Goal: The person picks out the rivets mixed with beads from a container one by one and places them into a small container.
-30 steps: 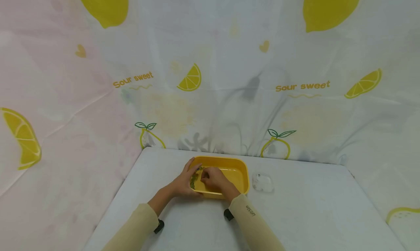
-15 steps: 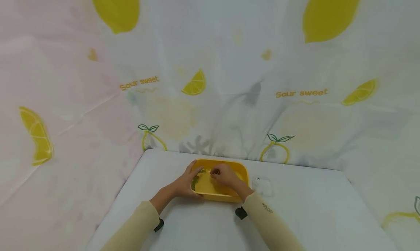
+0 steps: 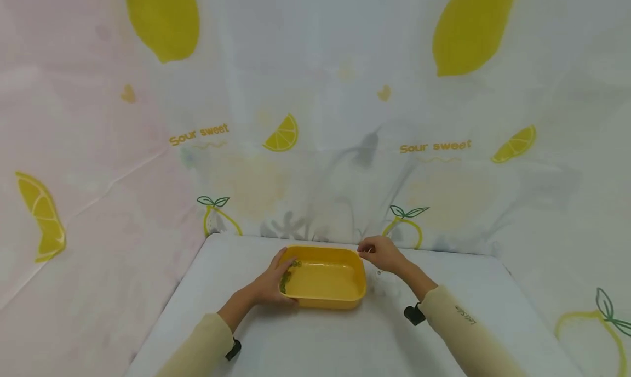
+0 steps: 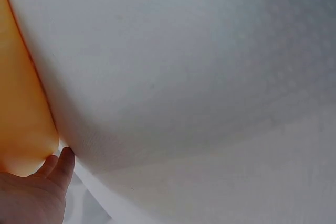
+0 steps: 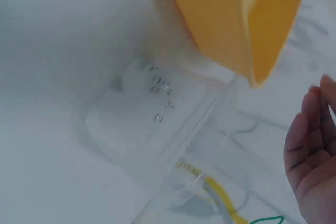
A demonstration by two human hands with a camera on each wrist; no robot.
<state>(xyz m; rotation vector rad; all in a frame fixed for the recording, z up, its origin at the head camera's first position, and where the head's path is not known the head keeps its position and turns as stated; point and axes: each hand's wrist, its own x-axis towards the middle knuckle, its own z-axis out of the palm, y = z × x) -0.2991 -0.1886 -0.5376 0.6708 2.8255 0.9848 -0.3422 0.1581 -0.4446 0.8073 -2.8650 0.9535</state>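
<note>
A yellow rectangular tray [image 3: 325, 304] stands on the white table, with several small greenish pieces [image 3: 286, 279] along its left end. My left hand [image 3: 268, 284] grips that end, fingers at the far corner and thumb at the near side. In the left wrist view only part of this hand [image 4: 39, 192] shows against the tray's yellow wall [image 4: 23, 98]. My right hand [image 3: 386, 255] is just off the tray's far right corner, its fingers bent and tips close together. Whether a small thing sits between the fingertips [image 5: 315, 92] cannot be made out.
To the right of the tray lies a clear shallow dish [image 5: 118, 121] holding several tiny shiny rings [image 5: 158, 118]. A white cloth wall [image 3: 315, 190] with lemon prints rises behind the table's back edge.
My right hand has come up out of the tray and moved right, past its right wall. My left hand keeps its grip on the left end. The head view has shifted slightly.
</note>
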